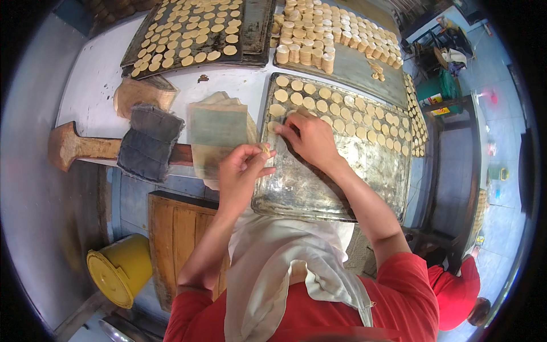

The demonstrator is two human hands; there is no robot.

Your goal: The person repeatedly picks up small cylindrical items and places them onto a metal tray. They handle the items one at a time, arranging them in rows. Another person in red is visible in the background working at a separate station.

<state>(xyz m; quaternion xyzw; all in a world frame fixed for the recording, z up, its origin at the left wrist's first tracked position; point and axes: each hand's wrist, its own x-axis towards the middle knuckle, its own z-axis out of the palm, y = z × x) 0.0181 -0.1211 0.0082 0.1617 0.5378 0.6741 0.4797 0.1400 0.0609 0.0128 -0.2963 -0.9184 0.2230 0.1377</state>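
Observation:
In front of me lies a worn metal baking tray [330,182], its far part covered with rows of flat, pale dough rounds [322,106]. My right hand [310,137] is over the tray's left side, thumb and fingers closed at the edge of a dough round [272,126] that rests on the metal. Beside the tray's left edge, my left hand [239,171] pinches another small dough round [266,149] between thumb and fingers. The tray's near half shows bare, scuffed metal.
Behind stands a tray [364,71] with stacked rounds [316,54]. Another dark tray [250,34] of rounds is at far left. A dark cloth pad [151,141], cloth-like sheets [219,131] and a wooden paddle [68,145] lie left. Below is a yellow bucket [128,268]; another person [456,290] is lower right.

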